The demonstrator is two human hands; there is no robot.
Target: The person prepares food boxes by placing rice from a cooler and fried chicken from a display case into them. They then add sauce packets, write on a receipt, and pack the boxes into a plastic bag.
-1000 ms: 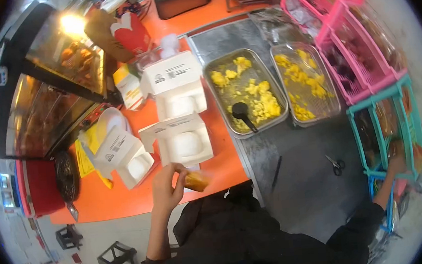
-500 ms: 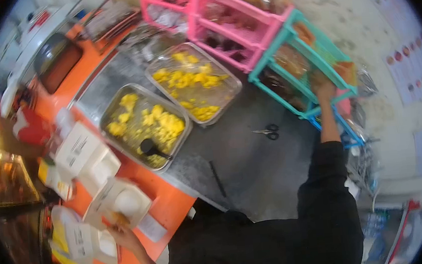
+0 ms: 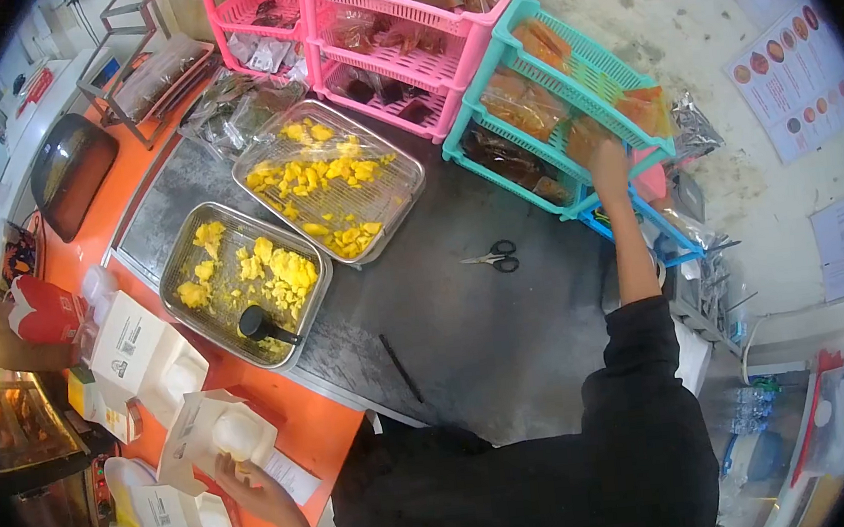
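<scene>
My right hand reaches into the lower part of the teal rack, its fingers closed at a clear packet with brownish contents. The rack's edge partly hides those fingertips. My left hand is at the near side of an open cardboard food box holding a white rounded mound like rice. Its fingers are bent together at the box's edge; I cannot tell what is between them. Two more open boxes stand beside it, one behind and one in front.
Two metal trays hold yellow food pieces; a black scoop lies in the nearer one. Scissors and a thin black stick lie on the dark metal table. Pink racks with packets stand behind.
My right hand has drawn back slightly, and a packet now shows at its fingers. The brown piece seen at my left fingers in the food box no longer shows clearly. The view has shifted.
</scene>
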